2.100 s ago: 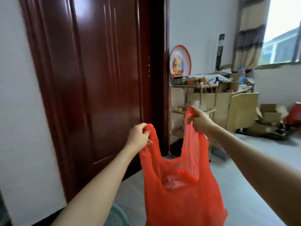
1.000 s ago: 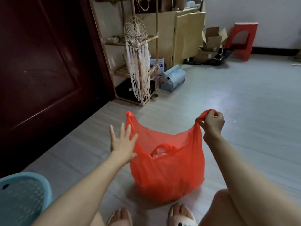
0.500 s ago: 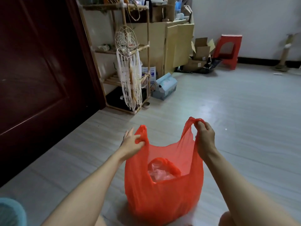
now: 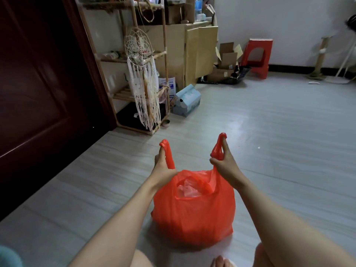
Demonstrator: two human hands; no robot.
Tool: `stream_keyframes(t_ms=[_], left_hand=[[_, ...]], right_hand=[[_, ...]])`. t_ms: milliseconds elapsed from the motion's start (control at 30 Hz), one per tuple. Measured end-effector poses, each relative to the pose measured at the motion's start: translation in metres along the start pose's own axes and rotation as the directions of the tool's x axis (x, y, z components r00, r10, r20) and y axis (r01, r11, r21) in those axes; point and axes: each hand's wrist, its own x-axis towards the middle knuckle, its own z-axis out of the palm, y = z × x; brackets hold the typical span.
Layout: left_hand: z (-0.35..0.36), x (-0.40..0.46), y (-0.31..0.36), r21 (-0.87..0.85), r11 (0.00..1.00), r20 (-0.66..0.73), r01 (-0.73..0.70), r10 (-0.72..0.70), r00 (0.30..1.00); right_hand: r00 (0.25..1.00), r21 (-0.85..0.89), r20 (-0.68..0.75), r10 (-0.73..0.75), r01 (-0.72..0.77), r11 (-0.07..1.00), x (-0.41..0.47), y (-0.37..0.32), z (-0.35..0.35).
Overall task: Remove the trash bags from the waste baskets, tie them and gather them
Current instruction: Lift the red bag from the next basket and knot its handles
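1. Head view: a red trash bag [image 4: 192, 212] sits on the grey floor [image 4: 269, 151] between a person's forearms.
2. The left hand [image 4: 163, 166] grips one bunched handle; the right hand [image 4: 223, 162] pinches the other, both loops poking above the fingers.

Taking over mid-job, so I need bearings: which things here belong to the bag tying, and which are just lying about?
Job: red plastic trash bag; left hand and right hand, each gripping a handle.

Lying about: white dreamcatcher; red plastic stool; open cardboard boxes; pale blue carton.
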Motion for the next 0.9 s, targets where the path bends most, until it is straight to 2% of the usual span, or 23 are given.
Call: stream_keyframes(t_ms=[67,100,167,200,233,267,300,333,367,433,500,567,633,733,833,900], left_hand=[[0.002,0.006,-0.003,0.136,0.99,-0.098,-0.032,0.045,0.994],[0.002,0.01,-0.003,0.137,0.99,-0.165,-0.043,0.066,0.984],[0.003,0.015,0.001,0.035,0.998,-0.299,-0.055,0.063,0.952],[0.004,0.019,0.002,-0.048,0.998,-0.34,-0.037,0.018,0.94],[0.003,0.022,0.002,-0.146,0.989,-0.332,-0.019,-0.031,0.943],[0.003,0.026,0.001,-0.233,0.973,-0.266,0.002,-0.066,0.962],[0.0,0.027,-0.002,-0.292,0.956,-0.143,0.041,-0.086,0.986],[-0.001,0.029,-0.008,-0.295,0.95,0.021,0.104,-0.102,0.995],[-0.003,0.029,-0.017,-0.22,0.963,0.16,0.155,-0.121,0.98],[-0.008,0.029,-0.032,0.174,0.98,0.283,0.101,-0.148,0.948],[-0.006,0.032,-0.045,0.561,0.827,0.304,-0.026,-0.177,0.936],[-0.001,0.035,-0.048,0.693,0.714,0.328,-0.097,-0.192,0.925],[0.005,0.042,-0.052,0.68,0.728,0.313,-0.092,-0.175,0.933],[0.019,0.048,-0.057,0.546,0.838,0.268,0.003,-0.178,0.947],[0.029,0.058,-0.059,0.478,0.878,0.219,-0.006,-0.113,0.969],[0.034,0.062,-0.061,0.372,0.928,0.17,0.0,-0.068,0.983]], right_hand=[[0.996,-0.199,-0.089,-0.026,0.008,0.98,0.005,0.005,0.001],[0.984,-0.217,-0.175,-0.022,-0.017,0.976,0.008,0.007,0.0],[0.944,-0.116,-0.329,0.024,-0.066,0.991,0.013,0.012,-0.004],[0.934,-0.033,-0.353,0.055,-0.071,0.997,0.014,0.014,-0.007],[0.945,0.047,-0.317,0.082,-0.071,0.996,0.016,0.016,-0.011],[0.97,0.101,-0.22,0.103,-0.083,0.991,0.017,0.02,-0.015],[0.99,0.078,-0.093,0.104,-0.097,0.992,0.018,0.024,-0.019],[0.995,-0.034,0.03,0.1,-0.099,0.995,0.018,0.031,-0.023],[0.986,-0.191,0.129,0.107,-0.081,0.978,0.017,0.038,-0.027],[0.955,-0.47,0.243,0.17,-0.037,0.882,0.016,0.05,-0.033],[0.909,-0.594,0.308,0.28,-0.046,0.803,0.014,0.059,-0.036],[0.856,-0.632,0.388,0.343,-0.024,0.775,0.013,0.066,-0.034],[0.836,-0.651,0.406,0.369,-0.019,0.759,0.016,0.067,-0.03],[0.888,-0.558,0.345,0.303,-0.065,0.827,0.026,0.069,-0.022],[0.923,-0.451,0.299,0.242,-0.086,0.888,0.033,0.072,-0.015],[0.943,-0.425,0.253,0.217,-0.093,0.9,0.039,0.077,-0.011]])
